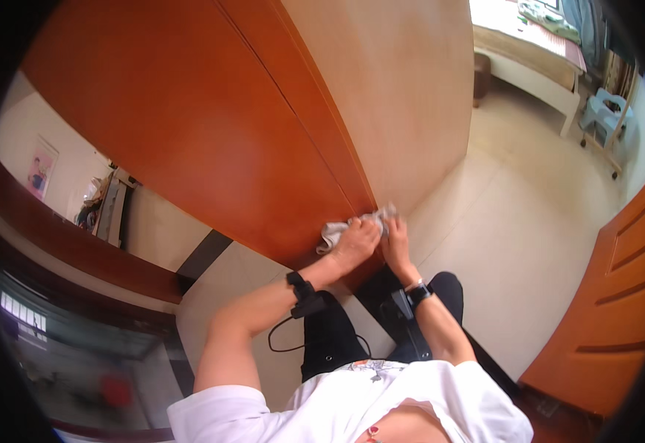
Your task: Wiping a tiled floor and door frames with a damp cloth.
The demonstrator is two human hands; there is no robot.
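Observation:
A pale, crumpled cloth (330,235) lies against the lower edge of a glossy reddish-brown wooden panel (211,127). My left hand (360,239) grips the cloth, its fingers curled over the middle. Close beside it, my right hand (396,239) pinches the cloth's right end at the corner where the wood meets a beige surface (411,83). The fingers hide part of the cloth, and its right end is slightly blurred. A narrow dark groove runs down the panel towards my hands.
An orange-brown panelled door (605,299) stands at the right. Beyond the beige surface are a bed (527,61) and a light-blue plastic seat (607,113). Glass (95,354) with reflections is at the lower left. A black cable (278,348) hangs from my left wrist strap.

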